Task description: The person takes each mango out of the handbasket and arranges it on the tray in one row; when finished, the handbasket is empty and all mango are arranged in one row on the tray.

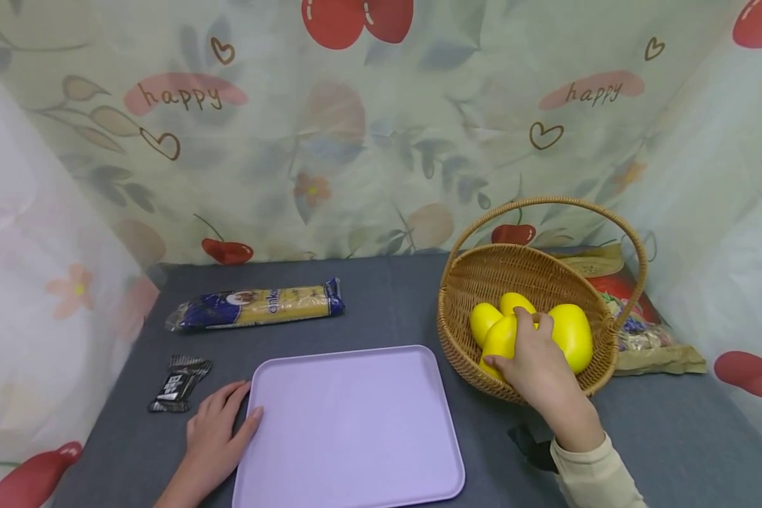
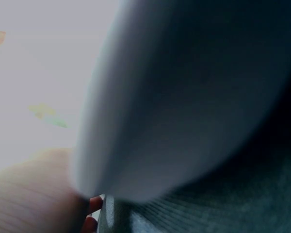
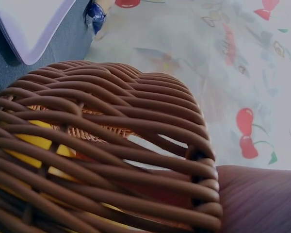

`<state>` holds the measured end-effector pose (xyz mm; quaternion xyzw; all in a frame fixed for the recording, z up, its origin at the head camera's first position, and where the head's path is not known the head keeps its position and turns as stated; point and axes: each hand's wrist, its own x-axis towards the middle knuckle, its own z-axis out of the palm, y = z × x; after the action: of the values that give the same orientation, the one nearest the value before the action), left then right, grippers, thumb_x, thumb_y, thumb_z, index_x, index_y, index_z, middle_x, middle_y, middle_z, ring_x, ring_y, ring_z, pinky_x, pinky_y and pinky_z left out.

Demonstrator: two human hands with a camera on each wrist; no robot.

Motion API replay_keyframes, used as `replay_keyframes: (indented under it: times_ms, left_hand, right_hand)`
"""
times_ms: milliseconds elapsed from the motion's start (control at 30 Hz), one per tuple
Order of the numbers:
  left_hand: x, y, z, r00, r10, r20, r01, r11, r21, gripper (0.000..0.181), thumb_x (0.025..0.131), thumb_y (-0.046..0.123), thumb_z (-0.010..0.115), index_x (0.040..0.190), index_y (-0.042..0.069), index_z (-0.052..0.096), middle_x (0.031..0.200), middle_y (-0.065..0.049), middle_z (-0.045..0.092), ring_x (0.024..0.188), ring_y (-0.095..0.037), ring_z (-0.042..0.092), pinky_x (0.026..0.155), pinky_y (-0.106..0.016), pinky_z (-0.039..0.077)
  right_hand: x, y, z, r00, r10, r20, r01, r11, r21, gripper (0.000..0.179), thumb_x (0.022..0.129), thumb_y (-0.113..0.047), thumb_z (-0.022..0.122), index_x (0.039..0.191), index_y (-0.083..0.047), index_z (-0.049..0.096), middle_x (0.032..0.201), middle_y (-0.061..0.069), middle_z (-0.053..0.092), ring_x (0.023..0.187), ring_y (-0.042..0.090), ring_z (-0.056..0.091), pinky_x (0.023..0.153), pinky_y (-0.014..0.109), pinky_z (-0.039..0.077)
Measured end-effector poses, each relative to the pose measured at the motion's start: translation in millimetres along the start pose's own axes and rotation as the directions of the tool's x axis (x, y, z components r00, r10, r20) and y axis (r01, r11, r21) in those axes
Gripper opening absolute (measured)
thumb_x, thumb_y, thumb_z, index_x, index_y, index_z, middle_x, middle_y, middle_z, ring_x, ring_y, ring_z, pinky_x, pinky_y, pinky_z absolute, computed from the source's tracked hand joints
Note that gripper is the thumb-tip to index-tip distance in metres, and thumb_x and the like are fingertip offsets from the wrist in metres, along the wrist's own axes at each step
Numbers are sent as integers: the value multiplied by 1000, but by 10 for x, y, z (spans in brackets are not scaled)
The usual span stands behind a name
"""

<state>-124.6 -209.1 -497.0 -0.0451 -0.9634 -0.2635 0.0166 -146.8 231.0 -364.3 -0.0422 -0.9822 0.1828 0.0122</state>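
Just left of the left hand, a small black wrapped packet [image 1: 178,385] with a white label lies on the grey counter [image 1: 387,303]. The left hand [image 1: 219,432] rests at the left edge of a lilac tray [image 1: 349,430], fingers loosely extended and thumb touching the rim. Beyond that hand, farther from the person, lies a long blue-and-yellow packet [image 1: 260,306] in clear wrap. The tray, flat on the counter, fills most of the space between the hands. The right hand [image 1: 540,356] reaches into a wicker basket [image 1: 521,271], thumb and fingers curled round one yellow fruit [image 1: 500,340]; three other yellow fruits [image 1: 573,339] sit around it in the basket, whose tall handle arches beyond the hand. Below that hand, beside the cream sleeve [image 1: 593,469], is a dark object [image 1: 533,449], unclear. Right of the right hand, a brown and red bag [image 1: 648,340] lies partly hidden behind the basket.
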Motion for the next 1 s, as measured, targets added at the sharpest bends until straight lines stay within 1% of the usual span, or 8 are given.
replay_keyframes:
  times_ms: [133, 233, 367, 633, 867, 1000]
  left_hand:
    - [1, 6, -8, 1000, 3, -7, -3, 1000, -2, 60, 98, 48, 47, 140, 5, 46, 141, -19, 41, 129, -42, 31, 89, -60, 26]
    - [5, 6, -10, 1000, 10, -15, -10, 1000, 3, 60, 98, 48, 47, 140, 5, 47, 140, -19, 42, 128, -42, 32, 88, -60, 27]
    - [9, 1, -14, 1000, 12, -13, -11, 1000, 8, 60, 98, 48, 47, 140, 5, 47, 141, -19, 42, 128, -42, 32, 89, -59, 27]
    - [5, 3, -36, 1000, 4, -12, -4, 1000, 20, 60, 98, 48, 46, 140, 5, 47, 141, -20, 42, 128, -43, 32, 89, -60, 28]
    - [9, 0, -23, 999, 19, -26, -19, 1000, 24, 59, 98, 47, 47, 140, 5, 47, 140, -20, 43, 128, -43, 33, 90, -62, 28]
    - [-9, -6, -4, 999, 23, -34, -22, 1000, 22, 58, 98, 46, 48, 138, 4, 49, 139, -20, 44, 128, -43, 35, 88, -62, 30]
  right_hand:
    - [-2, -10, 11, 1000, -8, -15, 8, 1000, -8, 89, 79, -26, 79, 139, 13, 26, 130, 41, 28, 82, 45, 59, 76, 59, 52]
    - [-7, -18, 18, 1000, -5, -18, 5, 1000, -11, 89, 79, -27, 79, 139, 13, 27, 130, 40, 28, 90, 49, 56, 79, 60, 51]
    - [-4, -22, 21, 1000, -4, -21, 4, 1000, -8, 88, 79, -26, 79, 139, 12, 27, 130, 40, 27, 95, 50, 53, 81, 61, 50]
    - [27, -37, 34, 1000, -6, -15, 6, 1000, -3, 88, 80, -26, 78, 140, 12, 26, 132, 40, 26, 98, 51, 52, 83, 61, 49]
    - [7, -15, 16, 1000, 6, 13, -6, 1000, 4, 88, 81, -28, 77, 140, 11, 25, 132, 40, 25, 92, 50, 56, 80, 60, 50]
    - [8, -3, -6, 1000, 7, 13, -7, 1000, 11, 88, 81, -27, 77, 141, 11, 25, 133, 40, 24, 94, 51, 56, 80, 61, 50]
